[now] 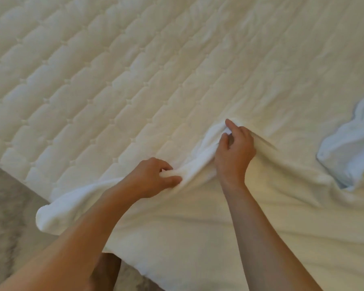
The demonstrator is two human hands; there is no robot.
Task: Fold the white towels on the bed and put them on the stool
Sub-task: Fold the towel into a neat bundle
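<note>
Head view, looking down over a bed covered by a cream quilted mattress pad stitched in a diamond pattern. A large white towel lies spread across the near part of the bed, its lower left corner bunched into a soft roll that hangs at the bed's edge. Along the towel's upper left border a raised ridge of cloth runs diagonally between the two hands. The left hand, reaching in from the lower left, pinches the lower end of this ridge, thumb beneath and curled fingers above. The right hand, reaching in from the lower right, grips the upper end of the ridge near the towel's far corner, with the thumb and curled fingers closed on the cloth. Creases fan out from the right hand across the fabric. On the right the towel and the mattress pad are nearly the same colour, so its far edge there cannot be traced with confidence. A second white towel, crumpled and faintly bluish in this light, rests on the bed near the right frame edge, well apart from both hands. Grey floor shows at the lower left.
</note>
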